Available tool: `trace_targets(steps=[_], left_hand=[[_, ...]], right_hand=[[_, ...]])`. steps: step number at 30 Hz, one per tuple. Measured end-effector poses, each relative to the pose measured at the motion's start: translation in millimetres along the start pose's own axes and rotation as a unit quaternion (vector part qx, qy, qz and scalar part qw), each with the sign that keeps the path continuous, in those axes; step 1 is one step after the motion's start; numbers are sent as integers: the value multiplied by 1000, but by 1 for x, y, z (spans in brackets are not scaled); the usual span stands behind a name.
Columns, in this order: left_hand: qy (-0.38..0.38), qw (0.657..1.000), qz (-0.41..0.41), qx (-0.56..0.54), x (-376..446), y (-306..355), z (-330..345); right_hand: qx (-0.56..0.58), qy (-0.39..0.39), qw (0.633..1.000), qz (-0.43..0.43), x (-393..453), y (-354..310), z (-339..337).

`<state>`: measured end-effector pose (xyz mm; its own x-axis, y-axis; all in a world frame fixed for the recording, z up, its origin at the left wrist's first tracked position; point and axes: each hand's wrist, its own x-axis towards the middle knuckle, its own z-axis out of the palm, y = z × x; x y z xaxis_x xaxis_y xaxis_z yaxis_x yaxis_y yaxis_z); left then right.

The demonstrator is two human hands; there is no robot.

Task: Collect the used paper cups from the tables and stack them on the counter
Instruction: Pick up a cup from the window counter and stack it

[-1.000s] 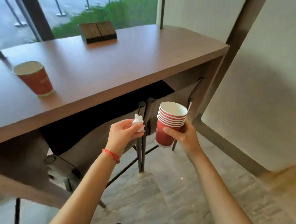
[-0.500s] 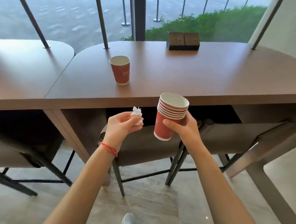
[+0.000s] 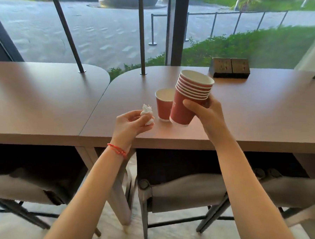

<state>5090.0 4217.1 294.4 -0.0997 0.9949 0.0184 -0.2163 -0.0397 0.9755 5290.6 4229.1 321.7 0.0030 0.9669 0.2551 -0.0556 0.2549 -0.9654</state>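
Note:
A stack of several nested red paper cups [image 3: 190, 97] tilts to the right in the grip of my right hand [image 3: 204, 115], its base just above the table. Right behind and left of the stack, a single red paper cup [image 3: 163, 104] stands upright on the brown table [image 3: 252, 105]. My left hand [image 3: 132, 124] pinches a crumpled white tissue [image 3: 147, 113] over the table's front edge, just left of the single cup.
A second brown table [image 3: 42, 99] adjoins on the left. A dark socket block [image 3: 230, 69] sits at the back right by the window. Thin metal posts rise from both tabletops. Grey chairs [image 3: 184, 193] are tucked under the tables.
I have come closer to the table. Both hands have risen from below the edge to over the tabletop, and the stack now sits right beside the single cup.

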Motion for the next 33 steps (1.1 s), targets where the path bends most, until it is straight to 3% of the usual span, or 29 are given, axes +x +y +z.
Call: trace_targets(steps=[15,24,33], left_hand=[[19,1000,-5,-5,48,-18,-18],[31,999,-14,-3,55,-27,-15],[36,999,-21,-2,60,-30,-14]], right_hand=[[-3,-22,999,-32,85,5,26],[-85,-40,995,-15,94,44,24],[-53,-40,998,6,84,77,23]])
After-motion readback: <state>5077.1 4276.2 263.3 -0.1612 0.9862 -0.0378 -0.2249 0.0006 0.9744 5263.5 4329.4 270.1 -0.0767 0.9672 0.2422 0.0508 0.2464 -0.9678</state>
